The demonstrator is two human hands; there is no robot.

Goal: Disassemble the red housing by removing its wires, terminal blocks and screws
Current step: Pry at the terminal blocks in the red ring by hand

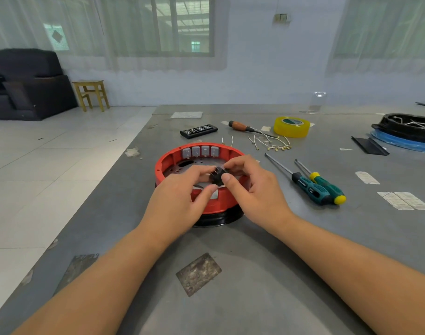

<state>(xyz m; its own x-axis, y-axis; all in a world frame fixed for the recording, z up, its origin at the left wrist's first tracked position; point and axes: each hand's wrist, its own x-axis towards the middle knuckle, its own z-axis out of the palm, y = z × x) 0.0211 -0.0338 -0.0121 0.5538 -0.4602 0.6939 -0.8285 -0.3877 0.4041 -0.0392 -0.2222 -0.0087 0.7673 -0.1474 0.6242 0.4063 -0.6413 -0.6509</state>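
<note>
Grey and scuffed, the worktable point(267, 262) carries a round red plastic housing point(173, 160) lying flat with its open side up, seated on a black base point(218, 220). Over its near rim the left hand point(180, 204) and right hand point(257, 189) meet — each pinches a small black block-shaped part point(217, 177) between thumb and fingertips. Four grey terminal blocks point(200, 151) stand in a row on the housing's far inner wall, beyond the fingers. Right of the right hand lie two green-handled screwdrivers point(317, 187), shafts pointing away and leftward. Farther off — loose pale wires point(272, 142), a wooden-handled screwdriver point(243, 127), one yellow tape roll point(291, 128).
</note>
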